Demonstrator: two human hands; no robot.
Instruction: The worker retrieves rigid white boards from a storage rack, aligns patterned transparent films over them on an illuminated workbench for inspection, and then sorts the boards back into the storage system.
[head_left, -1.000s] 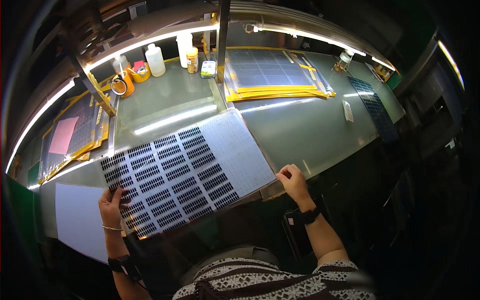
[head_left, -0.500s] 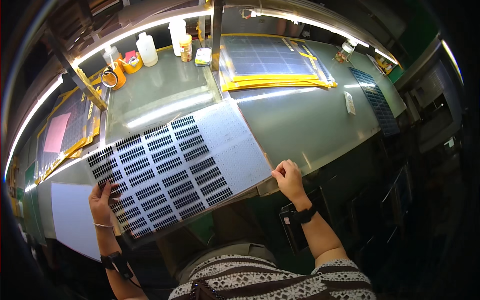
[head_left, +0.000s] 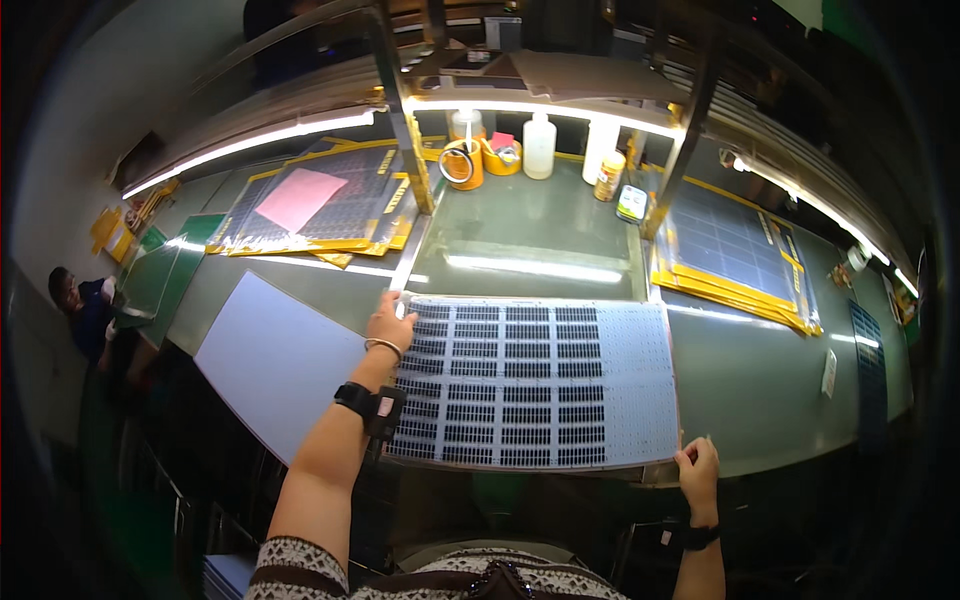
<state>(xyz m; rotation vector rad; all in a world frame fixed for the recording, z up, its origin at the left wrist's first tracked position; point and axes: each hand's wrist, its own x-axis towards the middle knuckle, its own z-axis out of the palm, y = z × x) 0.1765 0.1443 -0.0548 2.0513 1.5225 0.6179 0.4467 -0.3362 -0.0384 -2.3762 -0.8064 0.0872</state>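
Observation:
A large white perforated panel (head_left: 540, 380) with rows of dark slots lies flat on the grey-green workbench (head_left: 530, 240). My left hand (head_left: 388, 322) grips the panel's far left corner. My right hand (head_left: 697, 468) holds its near right corner at the bench's front edge. A dark watch sits on each wrist, and a thin bracelet on the left one.
A plain white sheet (head_left: 275, 360) lies left of the panel. Stacks of dark panels with yellow edges sit at the back left (head_left: 320, 205) and at the right (head_left: 735, 250). Tape rolls (head_left: 462, 163) and bottles (head_left: 539, 146) stand at the back. Another person (head_left: 80, 305) is at far left.
The panel has turned from a slanted position to lie square along the bench front. My left hand moved from its near left edge up to the far left corner.

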